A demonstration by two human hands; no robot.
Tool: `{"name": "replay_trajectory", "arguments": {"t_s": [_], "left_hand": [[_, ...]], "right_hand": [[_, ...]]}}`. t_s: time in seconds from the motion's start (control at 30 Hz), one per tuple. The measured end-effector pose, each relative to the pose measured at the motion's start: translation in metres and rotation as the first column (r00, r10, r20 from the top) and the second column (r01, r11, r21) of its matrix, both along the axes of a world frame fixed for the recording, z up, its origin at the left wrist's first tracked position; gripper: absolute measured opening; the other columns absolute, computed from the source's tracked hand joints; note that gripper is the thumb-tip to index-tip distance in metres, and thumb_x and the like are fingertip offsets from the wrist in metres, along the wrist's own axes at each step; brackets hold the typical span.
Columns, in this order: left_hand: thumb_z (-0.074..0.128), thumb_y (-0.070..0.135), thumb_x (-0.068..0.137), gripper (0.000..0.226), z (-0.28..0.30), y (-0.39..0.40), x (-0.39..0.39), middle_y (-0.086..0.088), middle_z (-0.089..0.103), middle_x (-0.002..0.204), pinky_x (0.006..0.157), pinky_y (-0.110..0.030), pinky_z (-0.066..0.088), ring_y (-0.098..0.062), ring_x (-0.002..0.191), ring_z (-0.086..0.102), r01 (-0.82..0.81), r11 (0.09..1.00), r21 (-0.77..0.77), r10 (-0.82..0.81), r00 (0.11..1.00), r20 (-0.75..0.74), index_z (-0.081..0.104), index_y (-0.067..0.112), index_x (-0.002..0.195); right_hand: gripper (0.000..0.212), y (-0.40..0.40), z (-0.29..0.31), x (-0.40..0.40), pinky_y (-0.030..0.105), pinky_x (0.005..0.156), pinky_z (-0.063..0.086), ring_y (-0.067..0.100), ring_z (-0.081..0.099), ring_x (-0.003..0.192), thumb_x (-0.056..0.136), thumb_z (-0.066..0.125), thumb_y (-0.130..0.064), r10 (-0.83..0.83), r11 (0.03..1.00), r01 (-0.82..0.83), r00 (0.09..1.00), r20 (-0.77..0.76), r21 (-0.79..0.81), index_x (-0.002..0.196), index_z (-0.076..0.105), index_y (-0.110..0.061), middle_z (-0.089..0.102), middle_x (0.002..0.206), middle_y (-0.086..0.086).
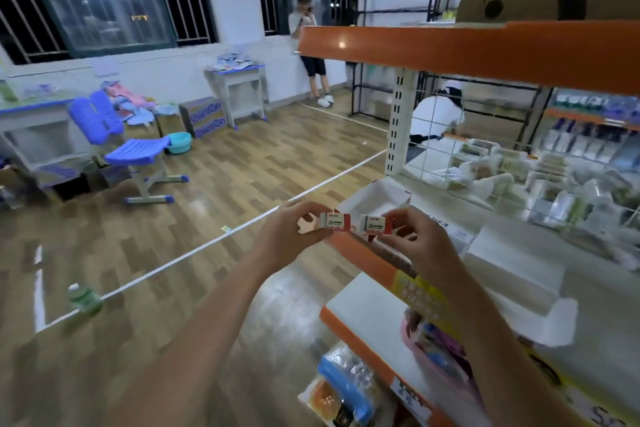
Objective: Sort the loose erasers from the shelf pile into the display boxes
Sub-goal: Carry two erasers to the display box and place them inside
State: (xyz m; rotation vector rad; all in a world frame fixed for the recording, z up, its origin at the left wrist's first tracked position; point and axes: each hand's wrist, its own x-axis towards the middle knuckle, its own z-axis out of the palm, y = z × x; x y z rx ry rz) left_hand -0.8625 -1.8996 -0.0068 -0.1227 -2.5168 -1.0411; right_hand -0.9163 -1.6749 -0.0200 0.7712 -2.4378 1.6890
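On the far left a green bottle (pixel 83 298) stands on the wooden floor beside a white tape line (pixel 214 243), and a blue chair (pixel 135 146) sits further back near a teal basin (pixel 179 142). Moving right, the left hand (pixel 291 236) pinches a small white eraser (pixel 335 220) marked 2B, its fingers curled around the eraser's left end. Just beside it, the right hand (pixel 419 239) grips a second 2B eraser (pixel 373 224) the same way, thumb and fingertips closed on its right end; the two erasers are held side by side, nearly touching, in the air above the front edge of the orange-trimmed shelf (pixel 367 260). Directly behind them an open white display box (pixel 375 199) rests on the shelf, its inside not clearly visible. Further right lie more white boxes (pixel 512 263), and behind a wire divider (pixel 460 163) is a blurred heap of packaged goods.
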Motion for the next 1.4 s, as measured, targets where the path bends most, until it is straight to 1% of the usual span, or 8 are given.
{"name": "replay_trajectory", "arguments": {"t_s": [0.17,0.33,0.47,0.67,0.87,1.03,1.17,1.4], "left_hand": [[0.080,0.020,0.071,0.043,-0.002,-0.020,-0.068,0.024,0.058,0.081,0.067,-0.004,0.037,0.005,0.079,0.054,0.126,0.992,-0.021,-0.126,0.991,-0.034,0.058,0.052,0.090],[0.080,0.012,0.070,0.034,-0.016,-0.030,-0.122,0.019,0.059,0.085,0.064,-0.004,0.036,0.002,0.077,0.053,0.237,0.971,-0.033,-0.236,0.971,0.029,0.066,0.028,0.097],[0.079,0.013,0.072,0.034,-0.028,-0.037,-0.157,0.018,0.061,0.088,0.066,-0.006,0.038,0.000,0.081,0.055,0.357,0.933,-0.048,-0.354,0.933,0.072,0.064,0.031,0.096],[0.076,0.016,0.075,0.035,-0.040,-0.054,-0.194,0.018,0.061,0.091,0.067,-0.013,0.042,-0.002,0.084,0.055,0.477,0.879,-0.010,-0.472,0.871,0.139,0.060,0.039,0.095],[0.075,0.012,0.076,0.029,-0.038,-0.067,-0.221,0.016,0.059,0.094,0.069,-0.015,0.041,-0.007,0.086,0.054,0.526,0.847,0.082,-0.531,0.824,0.197,0.063,0.026,0.098],[0.074,0.014,0.076,0.032,-0.042,-0.074,-0.244,0.019,0.059,0.094,0.069,-0.010,0.041,-0.001,0.087,0.053,0.596,0.798,0.090,-0.601,0.776,0.189,0.060,0.033,0.097],[0.073,0.022,0.076,0.035,-0.052,-0.078,-0.260,0.020,0.058,0.096,0.071,-0.007,0.041,0.006,0.090,0.050,0.635,0.769,0.080,-0.636,0.744,0.206,0.055,0.043,0.097],[0.067,0.038,0.074,0.028,-0.060,-0.072,-0.278,0.024,0.058,0.096,0.070,-0.012,0.042,0.003,0.090,0.052,0.674,0.734,0.080,-0.673,0.707,0.219,0.053,0.048,0.096]], "right_hand": [[0.033,-0.008,-0.003,-0.040,0.006,0.063,0.043,-0.007,0.058,0.070,0.074,0.076,-0.010,-0.071,0.997,0.070,0.997,0.011,0.036,0.088,0.058,-0.033,0.066,0.082,-0.012],[0.031,-0.009,-0.012,-0.063,0.011,0.063,0.044,-0.003,0.058,0.071,0.075,0.077,-0.017,-0.158,0.982,0.150,0.985,0.065,0.119,0.090,0.060,-0.036,0.067,0.082,-0.014],[0.028,-0.013,-0.019,-0.074,0.017,0.063,0.044,-0.003,0.053,0.064,0.074,0.078,-0.019,-0.266,0.956,0.252,0.960,0.085,0.148,0.090,0.061,-0.034,0.067,0.082,-0.010],[0.028,-0.036,-0.024,-0.080,0.005,0.063,0.039,-0.011,0.053,0.071,0.075,0.076,-0.023,-0.367,0.912,0.331,0.922,0.123,0.242,0.084,0.056,-0.039,0.064,0.085,-0.016],[0.020,-0.072,-0.028,-0.096,0.011,0.063,0.039,-0.001,0.052,0.077,0.077,0.074,-0.030,-0.417,0.860,0.338,0.898,0.142,0.383,0.090,0.058,-0.034,0.059,0.081,-0.018],[0.019,-0.095,-0.037,-0.109,0.019,0.073,0.042,0.002,0.050,0.086,0.080,0.068,-0.041,-0.439,0.821,0.317,0.882,0.171,0.474,0.087,0.051,-0.039,0.057,0.095,-0.010],[0.021,-0.105,-0.039,-0.118,0.022,0.076,0.045,0.004,0.051,0.086,0.079,0.068,-0.045,-0.457,0.770,0.288,0.871,0.178,0.569,0.090,0.054,-0.033,0.056,0.096,-0.009],[0.023,-0.111,-0.039,-0.130,0.014,0.065,0.037,0.003,0.051,0.084,0.077,0.069,-0.048,-0.451,0.733,0.236,0.871,0.195,0.638,0.084,0.049,-0.037,0.055,0.094,-0.009]]}}
